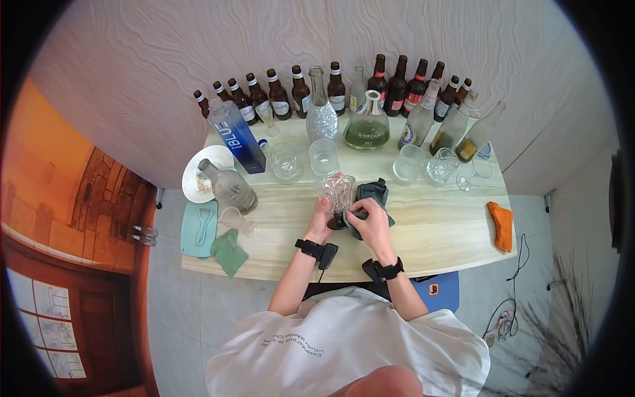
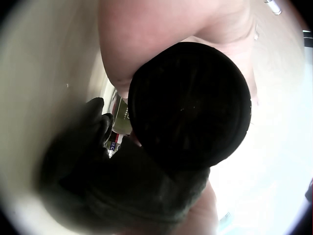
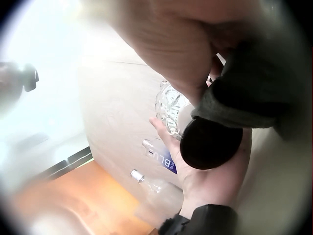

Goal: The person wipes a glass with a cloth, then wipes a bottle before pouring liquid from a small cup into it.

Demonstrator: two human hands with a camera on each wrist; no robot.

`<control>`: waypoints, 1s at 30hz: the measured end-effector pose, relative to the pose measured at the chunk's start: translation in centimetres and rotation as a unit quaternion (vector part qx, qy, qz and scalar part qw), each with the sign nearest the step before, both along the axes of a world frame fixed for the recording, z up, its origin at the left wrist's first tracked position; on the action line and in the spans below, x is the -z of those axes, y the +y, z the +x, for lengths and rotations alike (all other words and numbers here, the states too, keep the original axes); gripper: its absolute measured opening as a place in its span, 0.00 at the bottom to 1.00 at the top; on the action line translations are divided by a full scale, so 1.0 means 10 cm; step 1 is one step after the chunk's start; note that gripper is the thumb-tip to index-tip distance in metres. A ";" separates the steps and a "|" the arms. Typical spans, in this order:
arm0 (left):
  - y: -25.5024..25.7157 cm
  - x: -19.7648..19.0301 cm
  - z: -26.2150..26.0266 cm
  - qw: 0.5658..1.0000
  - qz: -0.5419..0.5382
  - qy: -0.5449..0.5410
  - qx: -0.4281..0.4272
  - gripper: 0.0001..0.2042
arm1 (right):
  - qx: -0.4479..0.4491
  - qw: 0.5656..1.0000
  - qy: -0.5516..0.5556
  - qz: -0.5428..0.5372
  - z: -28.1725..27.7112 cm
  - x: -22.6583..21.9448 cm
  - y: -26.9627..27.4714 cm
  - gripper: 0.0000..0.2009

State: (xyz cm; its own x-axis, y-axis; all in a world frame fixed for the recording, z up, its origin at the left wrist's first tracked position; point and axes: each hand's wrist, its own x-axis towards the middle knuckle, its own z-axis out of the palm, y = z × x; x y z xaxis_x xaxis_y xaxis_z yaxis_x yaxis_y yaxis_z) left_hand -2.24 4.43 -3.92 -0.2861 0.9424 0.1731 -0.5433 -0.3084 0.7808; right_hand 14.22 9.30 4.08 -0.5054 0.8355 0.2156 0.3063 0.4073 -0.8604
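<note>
A clear cut-glass goblet (image 1: 336,192) with a scalloped rim and a dark foot is in my left hand (image 1: 319,220), whose fingers wrap its bowl. My right hand (image 1: 372,226) pinches a dark grey-green cloth (image 1: 374,192) at the stem, just beside the foot. In the left wrist view the round black foot (image 2: 190,105) faces the camera, with the bunched cloth (image 2: 132,181) below it. The right wrist view shows the cloth's folded edge (image 3: 234,112) lying against the black foot (image 3: 210,147).
Several brown beer bottles (image 1: 279,99) line the back, with a decanter (image 1: 368,129) in front. Tumblers (image 1: 324,157) stand ahead of my hands. A blue bottle (image 1: 239,142), grey bottle (image 1: 228,187), green cloth (image 1: 229,253) and peeler (image 1: 204,226) are left; an orange cloth (image 1: 501,227) is right.
</note>
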 end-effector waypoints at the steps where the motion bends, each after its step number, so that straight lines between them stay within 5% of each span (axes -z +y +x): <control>1: 0.01 0.01 -0.01 1.000 -0.001 -0.007 0.001 0.53 | 0.000 1.000 -0.001 -0.012 0.04 -0.03 -0.01 0.11; 6: 0.03 -0.17 0.05 0.998 -0.026 -0.034 -0.038 0.52 | -0.024 0.999 0.001 -0.040 0.11 -0.18 -0.01 0.11; 9: 0.06 -0.15 -0.04 0.989 -0.008 -0.144 0.029 0.50 | -0.043 0.997 0.046 -0.051 0.01 -0.12 -0.03 0.10; 18: 0.01 -0.28 0.05 0.987 -0.111 -0.114 -0.035 0.45 | -0.010 0.993 0.101 -0.057 -0.09 0.00 -0.05 0.12; 24: 0.04 -0.07 0.03 0.999 -0.010 0.001 0.045 0.49 | 0.013 0.994 0.106 -0.005 -0.10 -0.04 -0.05 0.13; 30: -0.01 0.05 -0.07 0.987 -0.083 -0.126 0.047 0.46 | 0.002 0.997 0.079 -0.014 -0.10 -0.04 -0.06 0.12</control>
State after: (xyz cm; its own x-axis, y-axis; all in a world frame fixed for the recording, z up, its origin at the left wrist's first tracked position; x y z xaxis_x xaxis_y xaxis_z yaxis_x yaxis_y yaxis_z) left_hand -2.89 4.32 -4.47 -0.2093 0.9765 -0.0516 -0.7468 -0.1255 0.6531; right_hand 13.25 8.68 4.45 -0.4632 0.8447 0.2682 0.1675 0.3806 -0.9094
